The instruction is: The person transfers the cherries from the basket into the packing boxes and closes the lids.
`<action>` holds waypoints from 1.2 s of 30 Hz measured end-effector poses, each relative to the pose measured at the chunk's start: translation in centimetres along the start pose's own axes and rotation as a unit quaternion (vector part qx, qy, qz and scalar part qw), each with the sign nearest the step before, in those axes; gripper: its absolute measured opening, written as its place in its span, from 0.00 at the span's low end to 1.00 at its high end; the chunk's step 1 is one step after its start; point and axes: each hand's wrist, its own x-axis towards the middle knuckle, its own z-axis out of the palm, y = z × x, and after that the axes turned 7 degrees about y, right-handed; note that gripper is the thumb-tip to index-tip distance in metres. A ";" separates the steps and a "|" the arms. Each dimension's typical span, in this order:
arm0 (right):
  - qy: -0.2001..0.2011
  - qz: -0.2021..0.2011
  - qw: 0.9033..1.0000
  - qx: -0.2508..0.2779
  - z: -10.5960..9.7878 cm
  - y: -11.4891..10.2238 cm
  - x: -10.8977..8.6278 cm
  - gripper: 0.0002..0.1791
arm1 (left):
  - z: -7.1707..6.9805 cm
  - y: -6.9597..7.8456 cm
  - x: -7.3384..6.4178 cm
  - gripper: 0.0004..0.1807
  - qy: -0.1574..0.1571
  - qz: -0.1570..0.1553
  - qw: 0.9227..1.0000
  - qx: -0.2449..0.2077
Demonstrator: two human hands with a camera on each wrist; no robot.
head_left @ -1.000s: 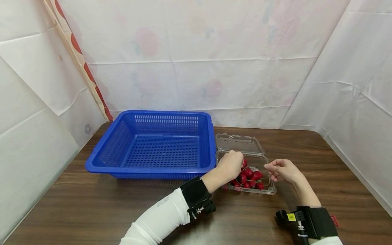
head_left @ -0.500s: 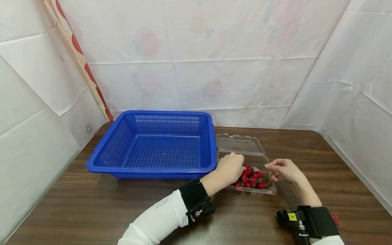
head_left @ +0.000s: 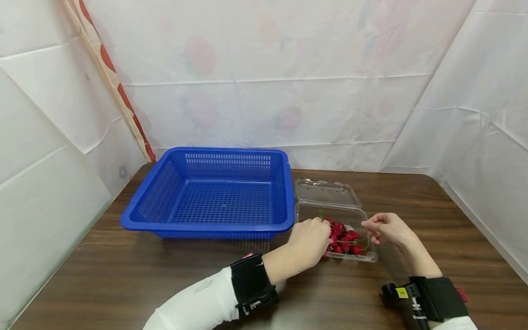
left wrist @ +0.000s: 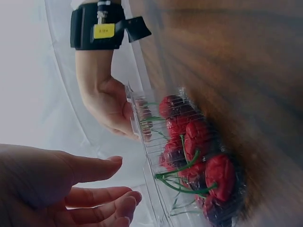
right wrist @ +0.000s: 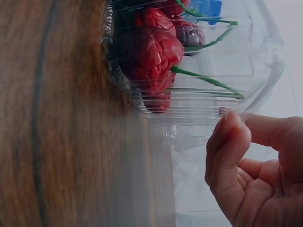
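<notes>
A clear plastic clamshell box (head_left: 368, 257) lies on the table with its lid (head_left: 327, 194) folded back. Inside are several dark red cherries (head_left: 350, 235) with green stems, glossy and wrinkled in the wrist views. My left hand (head_left: 310, 241) is over the box's left side. In the left wrist view, its thumb and fingers (left wrist: 106, 165) are apart beside the box wall (left wrist: 150, 158), with nothing between them. At the box's right side, my right hand (head_left: 389, 228) pinches the rim between thumb and fingertips (right wrist: 232, 124).
A large blue plastic basket (head_left: 206, 227) with perforated walls stands left of the box, its right rim close to the box. Brown wood table (head_left: 123, 284) lies under everything. White patterned sheets (head_left: 255, 110) hang at the back and both sides.
My left hand has drawn back a little toward me, and more of the cherries show. My right hand stays at the box rim. The head view has shifted slightly.
</notes>
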 end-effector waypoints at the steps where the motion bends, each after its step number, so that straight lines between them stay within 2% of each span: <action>1: 0.001 0.000 1.000 -0.004 0.0 0.1 -0.1 0.17 | -0.1 0.0 -0.3 0.10 0.002 0.001 1.000 0.004; 7: 0.000 0.003 1.000 -0.017 -0.2 0.3 -0.3 0.18 | -0.5 -0.7 -2.1 0.10 -0.001 -0.003 1.000 -0.014; 12: -0.006 0.007 1.000 -0.015 -0.2 0.4 -0.7 0.16 | -0.8 -1.4 -3.6 0.11 0.000 -0.024 0.998 -0.066; 17: -0.004 0.001 1.000 -0.019 -0.2 0.5 -1.2 0.16 | -1.0 -2.2 -4.7 0.12 -0.004 -0.060 0.990 -0.128; 23: -0.002 -0.005 1.000 -0.021 -0.3 0.6 -1.8 0.16 | -1.0 -3.1 -5.6 0.10 -0.004 -0.101 0.971 -0.218; 28: -0.016 -0.014 1.000 -0.009 -0.4 0.9 -2.5 0.16 | -0.6 -3.6 -6.0 0.10 -0.009 -0.114 0.957 -0.266; 32: -0.026 -0.022 0.999 0.004 -0.5 1.2 -3.0 0.16 | -0.3 -3.8 -6.0 0.12 -0.027 -0.124 0.944 -0.304; 34: -0.030 -0.024 0.999 0.009 -0.5 1.2 -3.1 0.16 | -0.1 -4.0 -6.0 0.14 -0.045 -0.140 0.930 -0.337; 36: -0.037 -0.028 0.999 0.016 -0.5 1.3 -3.3 0.17 | 0.1 -4.2 -6.0 0.17 -0.066 -0.165 0.908 -0.378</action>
